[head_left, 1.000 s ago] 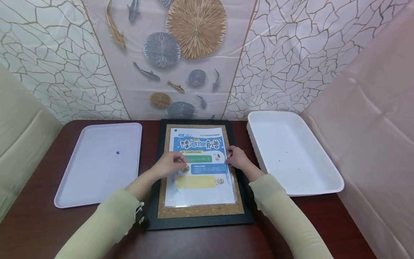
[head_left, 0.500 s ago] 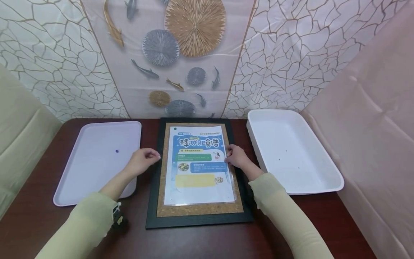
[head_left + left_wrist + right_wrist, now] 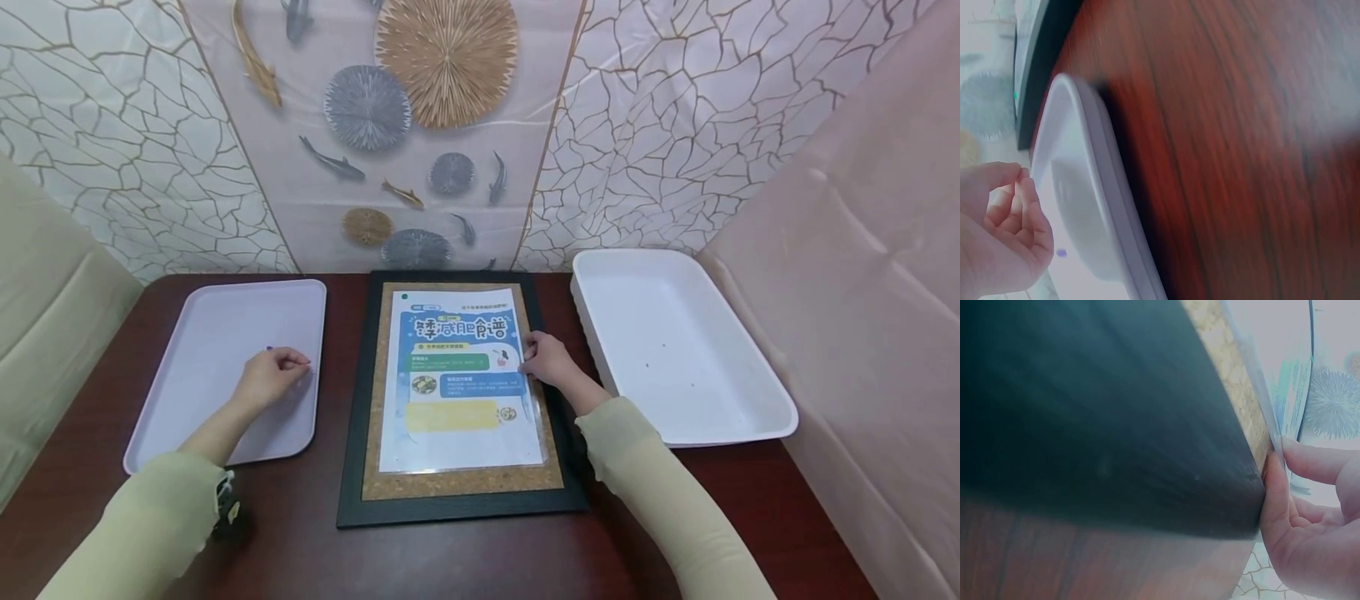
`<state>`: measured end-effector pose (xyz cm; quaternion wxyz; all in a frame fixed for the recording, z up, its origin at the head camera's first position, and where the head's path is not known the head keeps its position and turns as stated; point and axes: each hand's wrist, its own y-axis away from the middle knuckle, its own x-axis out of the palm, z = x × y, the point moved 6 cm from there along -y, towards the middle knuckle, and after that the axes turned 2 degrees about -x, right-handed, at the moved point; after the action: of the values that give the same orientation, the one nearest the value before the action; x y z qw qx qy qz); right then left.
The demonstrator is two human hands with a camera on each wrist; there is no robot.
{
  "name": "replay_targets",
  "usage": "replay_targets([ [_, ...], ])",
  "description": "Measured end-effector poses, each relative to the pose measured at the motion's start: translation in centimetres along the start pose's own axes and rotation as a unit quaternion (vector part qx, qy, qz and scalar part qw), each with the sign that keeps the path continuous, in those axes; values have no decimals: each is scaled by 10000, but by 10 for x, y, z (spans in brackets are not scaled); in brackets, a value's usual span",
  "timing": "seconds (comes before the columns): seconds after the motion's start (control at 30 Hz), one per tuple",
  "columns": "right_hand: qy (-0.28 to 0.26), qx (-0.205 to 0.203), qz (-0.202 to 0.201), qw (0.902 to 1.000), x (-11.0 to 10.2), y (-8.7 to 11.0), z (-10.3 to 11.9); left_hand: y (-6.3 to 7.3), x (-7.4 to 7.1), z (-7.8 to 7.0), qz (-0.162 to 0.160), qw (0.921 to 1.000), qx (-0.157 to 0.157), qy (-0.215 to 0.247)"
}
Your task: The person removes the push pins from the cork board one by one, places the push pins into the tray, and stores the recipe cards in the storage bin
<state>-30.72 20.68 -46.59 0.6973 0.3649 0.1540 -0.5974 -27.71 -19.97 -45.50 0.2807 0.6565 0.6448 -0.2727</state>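
A glossy printed sheet (image 3: 461,381) lies at the centre of the head view, on the cork panel (image 3: 457,485) of a black frame (image 3: 465,511); its upper part is blue with large Chinese characters, with green, blue and yellow bands below and a pale lower end; small round pictures sit beside the bands, and a green dot (image 3: 405,297) marks the upper left corner; a strip of cork shows beneath its lower edge. The right hand (image 3: 551,362), just right of centre, pinches the sheet's right edge; the right wrist view shows the thumb on one side of that edge and a finger on the other.

The left hand (image 3: 272,373) is over the lilac tray (image 3: 217,350) at the left of the frame; its thumb tip and forefinger tip are pressed together, the other fingers curled inward; whether anything tiny sits between the tips cannot be told. In the left wrist view a small purple piece (image 3: 1061,253) is on the tray, just beside the curled fingers at lower left; a white bin (image 3: 675,350) stands at the right of the head view, on the same dark reddish-brown surface (image 3: 450,558).
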Motion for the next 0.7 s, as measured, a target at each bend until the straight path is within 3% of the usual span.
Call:
replay_targets([
  [0.23, 27, -46, -23, 10000, 2, -2, -1, 0, -16, 17, -139, 9994, -268, -165],
  [0.7, 81, -4, -68, 9999, 2, -4, -3, 0, -27, 38, -296, 9969, -640, -358],
])
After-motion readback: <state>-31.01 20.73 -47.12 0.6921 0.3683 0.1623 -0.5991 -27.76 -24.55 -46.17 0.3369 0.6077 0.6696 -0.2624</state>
